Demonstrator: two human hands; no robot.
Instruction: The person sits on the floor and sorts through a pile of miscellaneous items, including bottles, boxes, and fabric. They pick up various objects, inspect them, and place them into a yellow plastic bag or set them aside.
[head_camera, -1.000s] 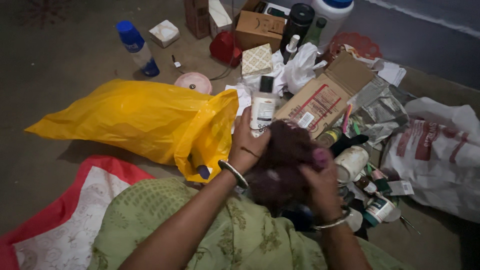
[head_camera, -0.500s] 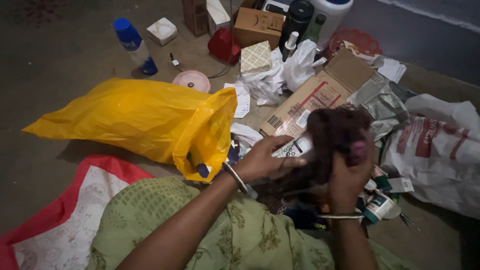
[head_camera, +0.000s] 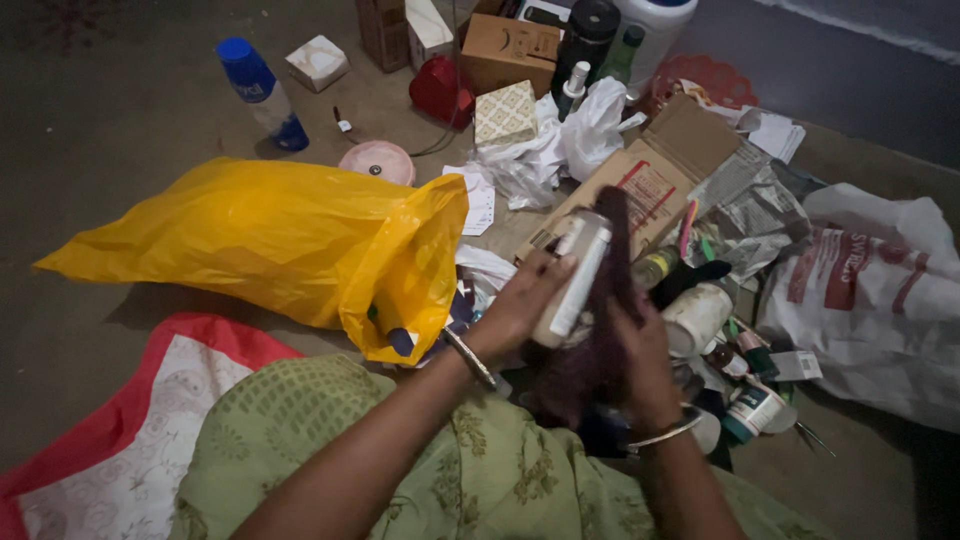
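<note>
Since before, white bottle (head_camera: 572, 278) got tilted toward 1 o'clock, gripped by left hand (head_camera: 520, 305); right hand (head_camera: 632, 352) is clutched on maroon cloth (head_camera: 590, 365), fingers mostly hidden.

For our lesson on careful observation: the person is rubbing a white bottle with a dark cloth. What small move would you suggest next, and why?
Probably turn the white bottle a little in the left hand. The dark cloth in the right hand covers only its far side, and the near side faces the camera bare.
</note>
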